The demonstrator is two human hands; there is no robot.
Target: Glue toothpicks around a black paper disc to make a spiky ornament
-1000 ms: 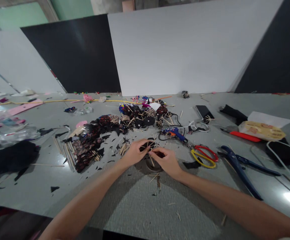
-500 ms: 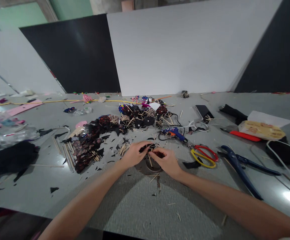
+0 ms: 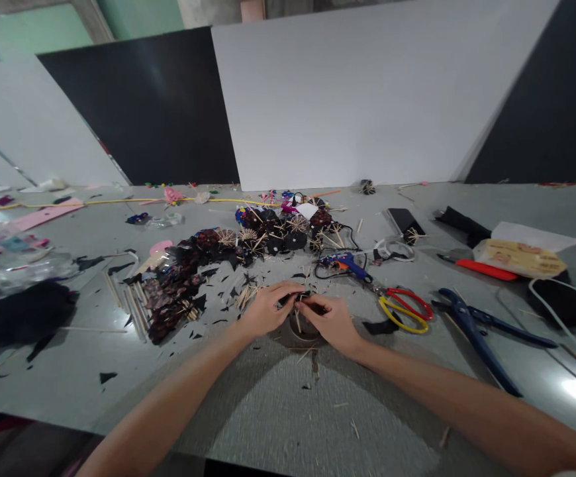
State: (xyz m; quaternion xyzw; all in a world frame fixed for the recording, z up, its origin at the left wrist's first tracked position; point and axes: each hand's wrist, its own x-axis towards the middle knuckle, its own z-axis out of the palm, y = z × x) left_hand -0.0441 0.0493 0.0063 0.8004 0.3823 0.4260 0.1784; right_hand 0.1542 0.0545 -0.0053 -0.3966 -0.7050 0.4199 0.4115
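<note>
My left hand (image 3: 268,310) and my right hand (image 3: 335,322) meet above a round brown ring (image 3: 304,339) on the table. Between their pinched fingertips is a small umbrella-like piece (image 3: 298,320) of thin wooden sticks and black cloth. Its stick points down into the ring, while the fingers cover much of its top. Just beyond the hands lies a heap of similar small umbrella-like pieces (image 3: 295,240) with radiating sticks and dark patterned cloth. Loose short sticks (image 3: 245,296) and black cloth scraps lie left of my left hand.
To the right are a blue glue gun (image 3: 352,265), scissors with red and yellow handles (image 3: 404,313), blue-handled cutters (image 3: 481,338), a phone (image 3: 405,222) and a red-handled knife (image 3: 486,269). Dark cloth (image 3: 20,318) lies at left. White and black boards (image 3: 357,99) stand behind.
Both hands stay over the ring with the piece between them. Only the fingers have shifted slightly around its top, the left fingers now lying flatter over it.
</note>
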